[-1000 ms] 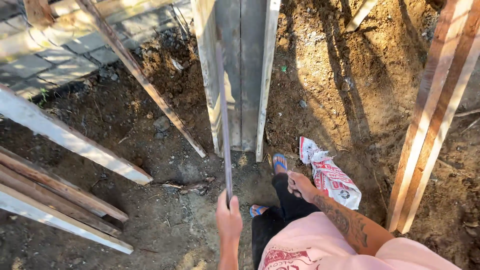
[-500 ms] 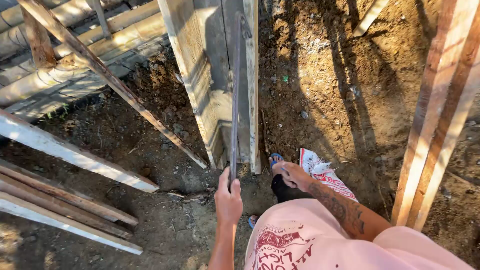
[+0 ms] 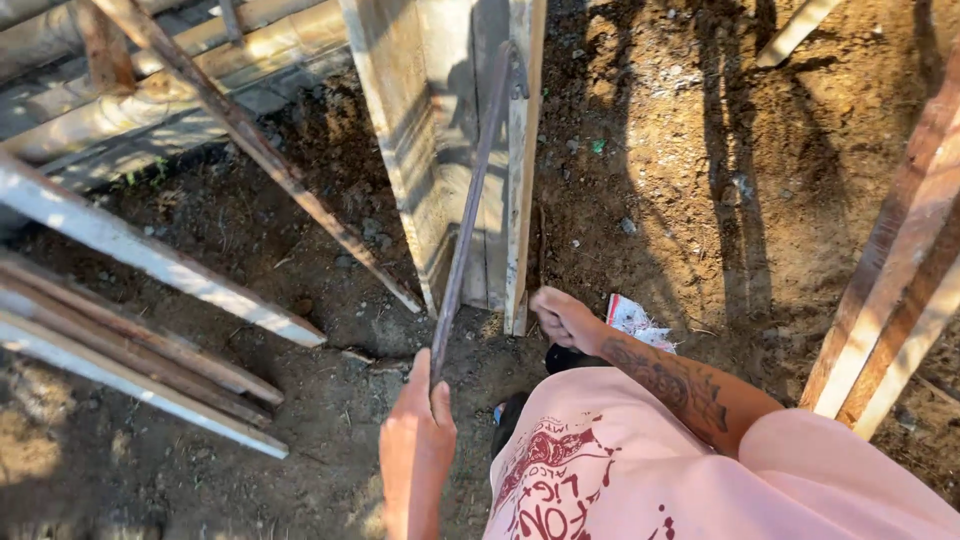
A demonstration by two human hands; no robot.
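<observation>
Your left hand (image 3: 415,455) gripped the lower end of a long metal bar (image 3: 470,215), which ran up and away against the wooden formwork (image 3: 440,130); your right hand (image 3: 562,318) was curled, touching the formwork's bottom edge

slanted planks (image 3: 150,255), bare dirt (image 3: 680,170) — crumpled wrapper (image 3: 635,320)
</observation>
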